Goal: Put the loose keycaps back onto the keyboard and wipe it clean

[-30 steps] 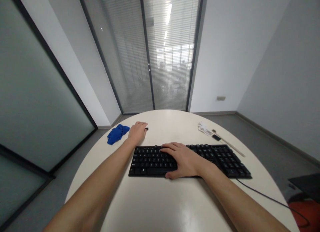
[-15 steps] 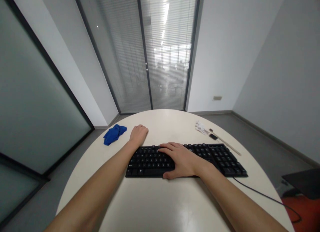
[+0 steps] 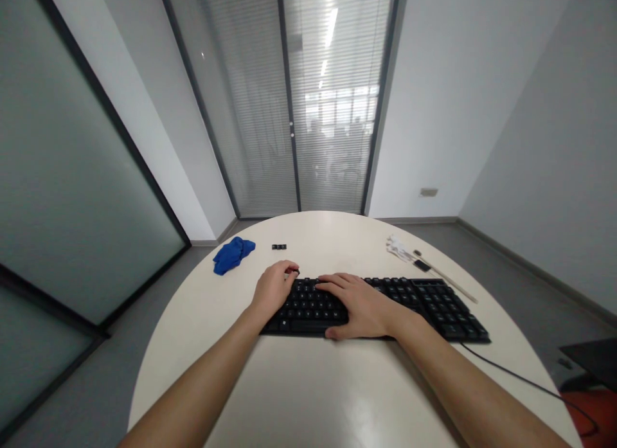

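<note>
A pale round surface (image 3: 308, 384) fills the lower frame; at its centre, the right hand (image 3: 362, 306) spreads its fingers apart over the black keyboard (image 3: 313, 312), likely steadying it. Left of centre, the left hand (image 3: 274, 288) has its grip apparently pinched on a small dark piece (image 3: 295, 272) (perhaps a keycap).

Beyond the blocking keyboard (image 3: 308, 313), the tabletop (image 3: 337, 242) lies open.

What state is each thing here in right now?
Left hand, curled; grip unclear
Keyboard, flat on the table
Right hand, spread over the keyboard
Black pieces, lined up
Blue cloth, crumpled
Cable, slack, trailing past the table's edge
Stick, lying down
White bundle, blurred, unclear
Blinds, lowered
</note>
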Motion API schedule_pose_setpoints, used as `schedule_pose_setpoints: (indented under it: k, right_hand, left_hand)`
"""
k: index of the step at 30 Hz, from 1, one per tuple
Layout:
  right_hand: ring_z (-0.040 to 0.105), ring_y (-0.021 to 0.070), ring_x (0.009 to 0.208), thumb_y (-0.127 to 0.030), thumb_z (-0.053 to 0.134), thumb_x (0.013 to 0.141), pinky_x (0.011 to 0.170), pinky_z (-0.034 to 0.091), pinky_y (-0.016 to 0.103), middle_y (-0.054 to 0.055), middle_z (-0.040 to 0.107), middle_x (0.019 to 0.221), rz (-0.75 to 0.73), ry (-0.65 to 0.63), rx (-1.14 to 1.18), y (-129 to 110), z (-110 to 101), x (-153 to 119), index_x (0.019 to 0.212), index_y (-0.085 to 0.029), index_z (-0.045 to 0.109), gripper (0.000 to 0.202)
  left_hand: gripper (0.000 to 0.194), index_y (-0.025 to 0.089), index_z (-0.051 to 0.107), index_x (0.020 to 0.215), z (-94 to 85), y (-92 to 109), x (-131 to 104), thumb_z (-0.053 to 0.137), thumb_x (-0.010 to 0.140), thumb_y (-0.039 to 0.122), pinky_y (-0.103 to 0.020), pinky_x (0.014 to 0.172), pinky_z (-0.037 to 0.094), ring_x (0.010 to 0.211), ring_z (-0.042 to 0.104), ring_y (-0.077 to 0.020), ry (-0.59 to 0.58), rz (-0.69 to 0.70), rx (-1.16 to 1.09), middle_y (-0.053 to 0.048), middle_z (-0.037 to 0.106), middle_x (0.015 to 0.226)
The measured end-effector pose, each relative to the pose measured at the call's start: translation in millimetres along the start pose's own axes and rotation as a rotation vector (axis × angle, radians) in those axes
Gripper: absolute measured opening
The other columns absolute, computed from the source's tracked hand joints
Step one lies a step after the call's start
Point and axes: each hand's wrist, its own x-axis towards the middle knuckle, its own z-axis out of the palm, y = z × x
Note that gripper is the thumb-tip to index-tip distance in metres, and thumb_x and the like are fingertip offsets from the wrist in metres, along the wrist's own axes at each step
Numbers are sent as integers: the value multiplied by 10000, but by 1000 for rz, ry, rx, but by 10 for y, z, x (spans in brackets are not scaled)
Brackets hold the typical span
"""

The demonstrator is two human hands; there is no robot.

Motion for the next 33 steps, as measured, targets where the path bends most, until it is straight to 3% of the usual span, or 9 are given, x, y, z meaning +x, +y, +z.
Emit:
schedule_pose_setpoints:
  k: [9, 21, 33]
  right_hand:
    - [455, 357, 1350, -583, 800, 661, 1156, 319, 526, 130, 464, 1527, 5, -23, 4, -8, -24, 1, 1434, -214, 506, 906]
    - [436, 352, 1362, -570, 800, 663, 1157, 305, 536, 125, 461, 1526, 11, -30, 10, -11, -12, 8, 1428, -221, 499, 892]
    - [432, 371, 1360, -583, 798, 658, 1150, 300, 558, 131, 447, 1535, 24, -38, 20, 12, 7, 5, 1427, -218, 510, 899]
  left_hand:
    - [158, 209, 726, 993, 21, -65, -168, 608, 896, 168, -353, 973, 511, 997, 697, -209, 10, -15, -259, -32, 766, 1025]
    - [167, 221, 730, 1005, 16, -33, -199, 599, 920, 163, -360, 973, 495, 1032, 672, -218, 2, 71, -73, -23, 754, 1062]
    - [184, 241, 747, 1025, 6, -27, -211, 582, 950, 205, -342, 969, 497, 1045, 675, -207, -7, 65, -45, -10, 758, 1084]
